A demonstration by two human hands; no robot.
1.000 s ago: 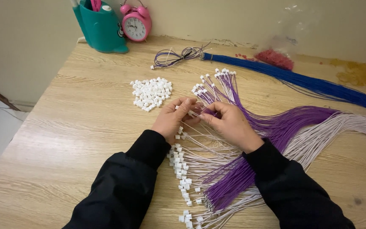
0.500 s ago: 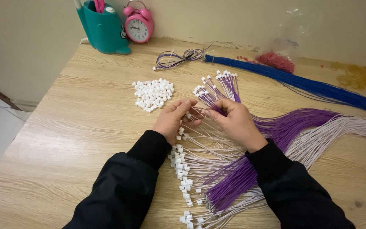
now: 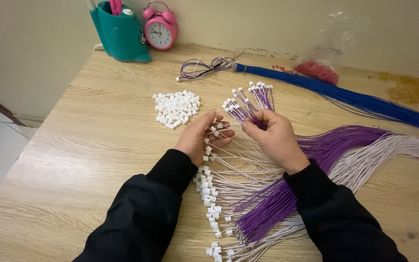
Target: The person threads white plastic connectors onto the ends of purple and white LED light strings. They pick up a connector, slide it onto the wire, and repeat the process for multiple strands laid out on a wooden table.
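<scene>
Where the head camera looks down onto the wooden worktop [image 3: 88, 145], I see my right hand [image 3: 277, 140] near the middle, closed around a bundle of purple wires [image 3: 250, 104], fingers curled over them just below their white-tipped ends. Those ends fan out toward the far edge, tilted slightly leftward, so the bundle's long axis runs from my hand away from me; behind the hand the purple strands sweep off to the right and curve back toward the near edge. My left hand [image 3: 202, 138] sits just beside the right, half curled with the palm turned inward, and its fingertips pinch a small white connector [image 3: 217, 127] on a thin pale wire. Under both wrists lies a spread of white wires with connectors [image 3: 214, 208], their plug ends in a loose line running toward the near edge. A pile of loose white connectors [image 3: 176, 107] rests just beyond the left hand, apart from it. Toward the far left corner stand a teal pen holder [image 3: 120, 34] and a pink alarm clock [image 3: 160, 30]. A blue wire bundle [image 3: 345, 97] stretches diagonally toward the right edge, with a small bag of red parts [image 3: 318, 70] near the far edge.
</scene>
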